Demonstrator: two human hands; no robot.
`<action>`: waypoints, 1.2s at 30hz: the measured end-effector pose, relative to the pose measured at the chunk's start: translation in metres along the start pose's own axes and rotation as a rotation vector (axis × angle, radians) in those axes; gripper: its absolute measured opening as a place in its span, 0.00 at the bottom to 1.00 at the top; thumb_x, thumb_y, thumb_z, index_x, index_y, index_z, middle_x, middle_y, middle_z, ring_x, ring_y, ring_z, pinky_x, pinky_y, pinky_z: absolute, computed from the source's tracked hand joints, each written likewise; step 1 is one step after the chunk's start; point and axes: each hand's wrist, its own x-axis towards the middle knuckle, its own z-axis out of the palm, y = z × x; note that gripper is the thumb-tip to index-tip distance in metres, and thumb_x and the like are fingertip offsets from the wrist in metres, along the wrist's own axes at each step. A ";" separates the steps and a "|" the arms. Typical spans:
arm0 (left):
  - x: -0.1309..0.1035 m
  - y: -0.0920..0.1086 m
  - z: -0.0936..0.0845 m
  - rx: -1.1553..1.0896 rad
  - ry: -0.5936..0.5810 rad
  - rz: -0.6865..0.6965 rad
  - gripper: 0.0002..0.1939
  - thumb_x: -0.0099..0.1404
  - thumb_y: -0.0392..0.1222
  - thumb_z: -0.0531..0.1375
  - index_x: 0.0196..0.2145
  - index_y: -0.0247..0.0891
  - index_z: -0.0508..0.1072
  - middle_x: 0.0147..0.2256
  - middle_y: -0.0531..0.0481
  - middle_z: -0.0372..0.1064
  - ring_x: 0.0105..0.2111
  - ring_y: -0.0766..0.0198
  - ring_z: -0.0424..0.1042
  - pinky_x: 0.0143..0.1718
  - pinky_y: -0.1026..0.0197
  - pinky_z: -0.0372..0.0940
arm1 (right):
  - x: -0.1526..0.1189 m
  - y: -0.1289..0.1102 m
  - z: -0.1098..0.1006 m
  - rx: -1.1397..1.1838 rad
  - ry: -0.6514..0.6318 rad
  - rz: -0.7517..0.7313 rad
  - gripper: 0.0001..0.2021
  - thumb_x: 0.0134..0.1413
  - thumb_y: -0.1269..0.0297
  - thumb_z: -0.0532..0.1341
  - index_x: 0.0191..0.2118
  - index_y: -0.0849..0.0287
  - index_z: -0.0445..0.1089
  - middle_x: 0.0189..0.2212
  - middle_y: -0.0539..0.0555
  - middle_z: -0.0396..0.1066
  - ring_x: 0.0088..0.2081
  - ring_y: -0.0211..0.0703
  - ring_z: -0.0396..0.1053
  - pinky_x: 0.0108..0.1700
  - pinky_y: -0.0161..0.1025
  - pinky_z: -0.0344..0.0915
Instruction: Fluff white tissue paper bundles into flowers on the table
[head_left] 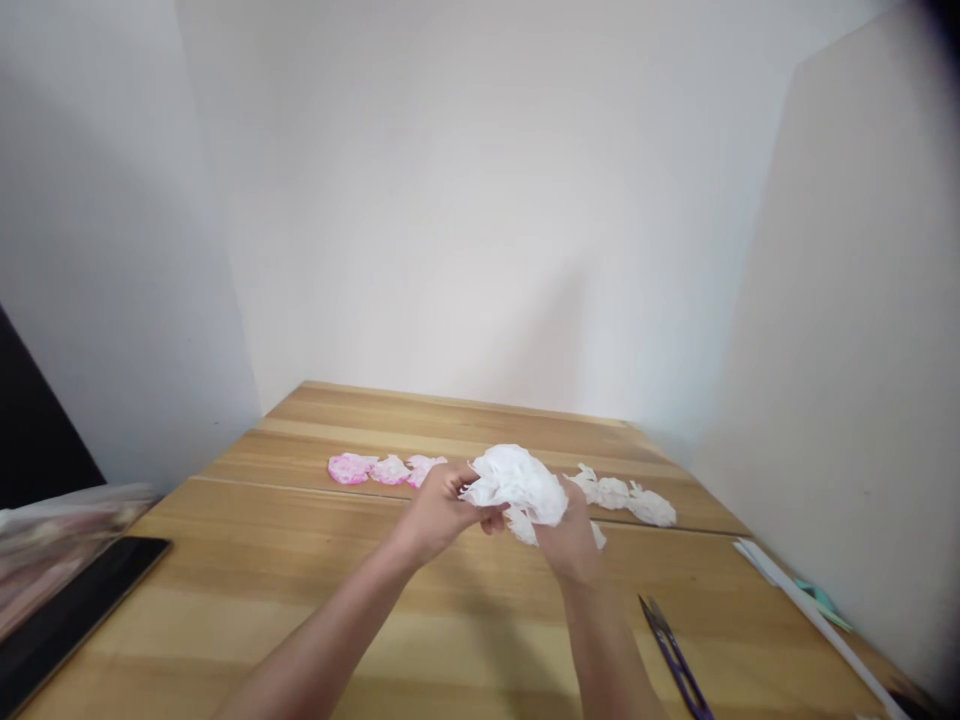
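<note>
A fluffy white tissue-paper flower (517, 480) is held up over the middle of the wooden table. My left hand (444, 508) grips its left edge, thumb and fingers closed on the thin layers. From the right, my right hand (571, 535) is closed on the same flower, with its fingertips mostly hidden behind the paper. More white ruffled paper (521, 526) shows below the flower between the hands; whether it is part of it, I cannot tell. Behind my left hand lie pink-and-white paper flowers (352, 467) in a row. White paper flowers (651, 505) lie beyond my right hand.
Purple-handled thread snips (675, 655) rest on the wooden table (315, 585) at the right front. A long white strip (817, 620) and something green (823, 603) lie along the right edge. At left are a black flat device (75, 610) and a plastic bag (67, 540). Walls stand behind.
</note>
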 end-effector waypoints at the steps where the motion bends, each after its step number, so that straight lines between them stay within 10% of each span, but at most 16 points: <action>1: 0.001 -0.001 0.000 -0.054 -0.012 -0.029 0.07 0.50 0.40 0.64 0.21 0.33 0.73 0.20 0.50 0.71 0.21 0.66 0.69 0.25 0.64 0.65 | 0.001 -0.001 0.000 0.002 -0.013 0.000 0.06 0.45 0.62 0.63 0.21 0.55 0.71 0.18 0.49 0.71 0.21 0.40 0.67 0.26 0.37 0.68; 15: 0.003 -0.005 -0.015 -0.066 0.167 0.166 0.11 0.48 0.45 0.67 0.25 0.33 0.76 0.27 0.47 0.75 0.30 0.60 0.72 0.35 0.60 0.67 | 0.009 -0.003 -0.015 -0.076 -0.144 0.095 0.18 0.42 0.72 0.63 0.43 0.56 0.74 0.43 0.53 0.75 0.44 0.46 0.71 0.48 0.41 0.66; 36: 0.006 -0.011 -0.035 0.342 -0.204 0.317 0.14 0.57 0.43 0.63 0.41 0.37 0.74 0.39 0.45 0.74 0.40 0.58 0.71 0.43 0.61 0.65 | -0.011 -0.019 -0.033 -0.439 -0.130 -0.109 0.12 0.52 0.61 0.61 0.44 0.51 0.74 0.35 0.50 0.76 0.36 0.43 0.72 0.38 0.35 0.67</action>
